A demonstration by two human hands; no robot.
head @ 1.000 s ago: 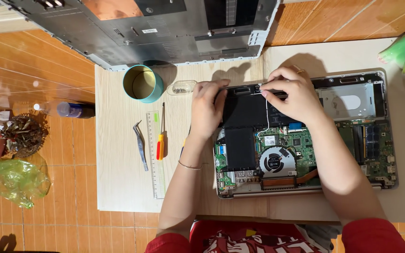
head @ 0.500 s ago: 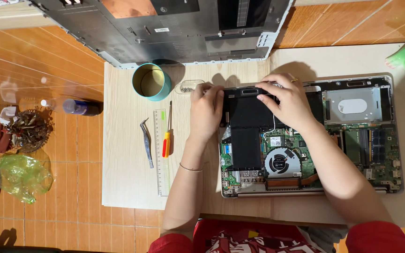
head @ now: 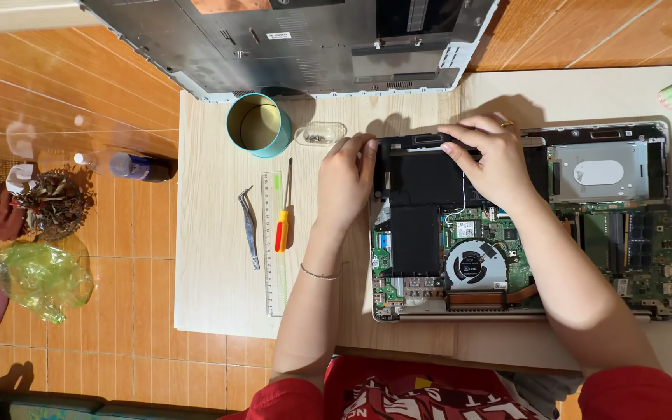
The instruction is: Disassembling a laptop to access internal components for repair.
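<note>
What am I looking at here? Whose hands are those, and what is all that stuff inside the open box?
The picture comes from a camera worn on a person's head, looking down at their own hands. The box is an open grey laptop with its bottom cover off, so you see a green circuit board and a round grey fan. The left hand and right hand both grip the flat black battery pack at its top edge. On the pale wooden board lie a teal tape roll, bent metal tweezers, a yellow and red screwdriver and a clear ruler.
</note>
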